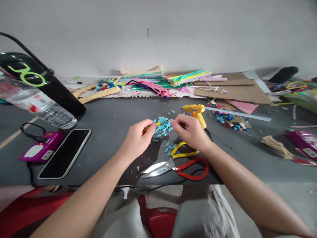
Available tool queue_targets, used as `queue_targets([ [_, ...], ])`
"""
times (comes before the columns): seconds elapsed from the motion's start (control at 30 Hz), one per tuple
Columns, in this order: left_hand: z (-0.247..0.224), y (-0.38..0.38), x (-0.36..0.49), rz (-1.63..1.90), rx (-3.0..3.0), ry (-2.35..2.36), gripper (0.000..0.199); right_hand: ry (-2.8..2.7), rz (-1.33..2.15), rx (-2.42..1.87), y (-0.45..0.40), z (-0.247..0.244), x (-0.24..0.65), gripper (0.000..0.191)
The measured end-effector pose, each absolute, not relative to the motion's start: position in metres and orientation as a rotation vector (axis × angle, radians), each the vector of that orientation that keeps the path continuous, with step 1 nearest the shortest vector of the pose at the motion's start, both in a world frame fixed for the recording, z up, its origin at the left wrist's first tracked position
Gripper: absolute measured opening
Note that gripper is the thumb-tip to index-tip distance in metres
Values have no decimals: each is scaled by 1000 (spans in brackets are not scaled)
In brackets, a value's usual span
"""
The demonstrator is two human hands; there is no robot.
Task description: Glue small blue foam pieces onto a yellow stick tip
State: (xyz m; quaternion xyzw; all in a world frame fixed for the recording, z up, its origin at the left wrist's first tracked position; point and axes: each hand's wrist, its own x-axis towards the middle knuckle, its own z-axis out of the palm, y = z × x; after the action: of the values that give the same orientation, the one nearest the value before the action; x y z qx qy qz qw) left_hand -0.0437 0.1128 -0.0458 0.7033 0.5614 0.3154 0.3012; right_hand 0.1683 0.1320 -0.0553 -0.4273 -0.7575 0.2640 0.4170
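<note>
My left hand (143, 137) pinches a slim yellow-green piece (158, 124), most of it covered by the fingers. Its tip reaches the edge of a loose heap of small light-blue cut pieces (164, 127). At the heap's right side, my right hand (188, 129) has thumb and forefinger pressed together; what they hold, if anything, is too small to make out. Below the hands lie scissors (170, 165) with one yellow and one red handle, blades parted and pointing left. A yellow glue gun (195, 110) rests just beyond my right hand, a long translucent glue stick (237, 114) in its back.
On the left are a phone (65, 153), a purple power socket (44, 147), a plastic bottle (44, 105) and a dark cylinder (56, 89). Pipe cleaners (190, 77) and cardboard (230, 87) line the wall. Another purple socket (303, 143) sits right. A cable runs along the front edge.
</note>
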Motion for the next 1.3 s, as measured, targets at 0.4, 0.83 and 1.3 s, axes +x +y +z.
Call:
queue_targets([
  [0.4,-46,111,-41,858,1808,1449,34,-1836,504,-948,131,-65,162,12],
  [0.83,-44,109,-40,850,1849,1453,31,-1859,477,-945,129,-66,161,14],
  [1.3,-47,113,-43,888,1769,1471,35,-1796,404,-1068,132,-58,167,4],
])
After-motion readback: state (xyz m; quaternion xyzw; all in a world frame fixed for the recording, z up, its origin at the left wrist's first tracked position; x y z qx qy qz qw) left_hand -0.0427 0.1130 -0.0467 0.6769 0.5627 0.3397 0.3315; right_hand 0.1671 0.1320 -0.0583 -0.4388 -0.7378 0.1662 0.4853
